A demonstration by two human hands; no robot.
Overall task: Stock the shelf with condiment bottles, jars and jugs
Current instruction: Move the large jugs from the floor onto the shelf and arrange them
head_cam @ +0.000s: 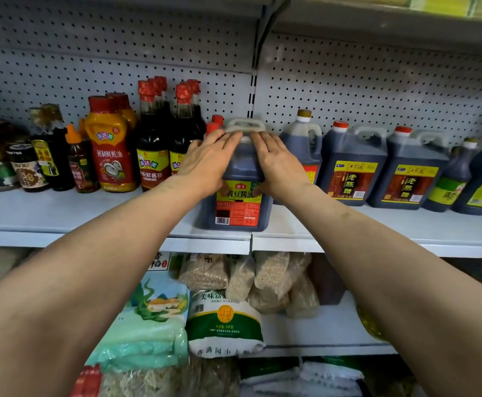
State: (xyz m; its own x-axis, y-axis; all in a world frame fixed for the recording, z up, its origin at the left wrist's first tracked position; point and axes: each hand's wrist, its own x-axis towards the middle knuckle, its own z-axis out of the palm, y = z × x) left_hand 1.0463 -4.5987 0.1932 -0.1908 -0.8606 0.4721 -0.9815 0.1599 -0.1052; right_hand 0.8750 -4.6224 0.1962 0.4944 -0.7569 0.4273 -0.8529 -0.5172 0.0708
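On the shelf (62, 213), bottles (153, 144) stand left. The left hand (208, 161) and right hand (277, 164) press flat, fingers straight, on a soy jug (239, 207) at the shelf's front edge. Vinegar jugs (351, 164) stand right. Pushed unevenly, the jug could likely twist, bumping neighbours, or tip off the edge.

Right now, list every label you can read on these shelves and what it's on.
"海天" and "黄豆酱油": label of the soy sauce jug both hands press on.
"老陈醋": labels of the two vinegar jugs to its right.
"鲜蚝油", first characters unclear: orange oyster sauce bottle.
"鲜酱油": dark bottle beside it.
"香满园": rice bag, lower shelf.
Barcode digits, fine print, left jars, far-right green labels: too blurred to read.
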